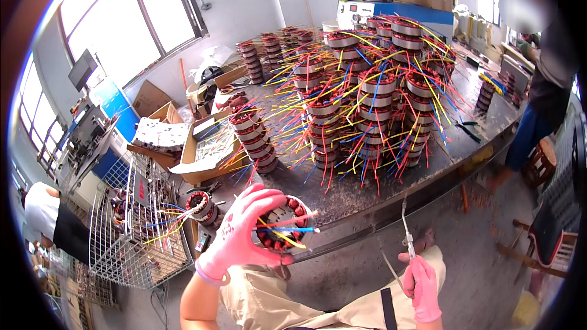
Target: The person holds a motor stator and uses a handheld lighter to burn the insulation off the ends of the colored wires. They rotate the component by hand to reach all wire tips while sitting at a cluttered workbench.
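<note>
My left hand (pixel 246 227), in a pink glove, is wrapped round a motor stator (pixel 286 206) above my lap. Red windings line the stator's ring, and red, blue and yellow wires stick out of its face. Lower right, my gloved right hand (pixel 422 284) is closed round a slim metal tool (pixel 408 232). That tool has a long thin tip pointing up toward the table edge; a thin cord or hose runs beside it. Another stator (pixel 202 208) with loose wires stands near the table's left corner, left of my left hand.
Tall stacks of stators (pixel 373 104) with splayed wires fill the table (pixel 306 198). A separate stack (pixel 252 137) stands at left beside an open carton (pixel 211 153). Pliers (pixel 469 131) lie at right. A wire basket (pixel 137 232) stands left. Other people are at both sides.
</note>
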`<state>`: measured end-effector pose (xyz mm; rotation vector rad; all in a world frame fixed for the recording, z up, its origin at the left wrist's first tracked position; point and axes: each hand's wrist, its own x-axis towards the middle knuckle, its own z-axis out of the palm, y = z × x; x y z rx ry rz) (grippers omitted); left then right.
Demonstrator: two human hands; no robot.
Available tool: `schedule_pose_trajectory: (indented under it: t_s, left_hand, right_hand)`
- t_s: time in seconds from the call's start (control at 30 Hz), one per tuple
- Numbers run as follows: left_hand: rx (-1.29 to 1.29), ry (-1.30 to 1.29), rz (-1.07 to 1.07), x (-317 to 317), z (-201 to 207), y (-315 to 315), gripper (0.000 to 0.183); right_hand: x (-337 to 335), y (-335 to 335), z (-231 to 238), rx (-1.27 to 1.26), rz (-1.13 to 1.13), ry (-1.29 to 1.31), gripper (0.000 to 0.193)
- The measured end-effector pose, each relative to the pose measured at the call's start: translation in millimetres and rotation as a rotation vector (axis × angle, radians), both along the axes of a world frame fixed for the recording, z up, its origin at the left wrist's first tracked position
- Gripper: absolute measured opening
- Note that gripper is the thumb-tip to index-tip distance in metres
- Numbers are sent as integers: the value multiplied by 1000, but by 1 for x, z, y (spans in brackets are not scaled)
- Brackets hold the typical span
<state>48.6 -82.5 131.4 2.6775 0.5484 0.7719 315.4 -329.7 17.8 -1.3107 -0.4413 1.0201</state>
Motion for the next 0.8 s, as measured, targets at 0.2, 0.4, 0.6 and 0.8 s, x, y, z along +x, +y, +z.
schedule_pose_trajectory:
  t_s: [0.2,0.4,0.6,0.8]
  left_hand:
    - [219,-123,182,-2,20,104,90]
    - [66,-40,420,-14,43,226,91]
    - [-129,-28,462,16,38,268,91]
    - [79,47,490,13,15,296,95]
  right_hand:
    - [24,-13,12,-9,-141,-92,43]
    - [28,-10,37,-22,-272,-105,25]
    - [46,-10,37,12,-322,-55,25]
    - [56,-11,36,-23,-310,17,24]
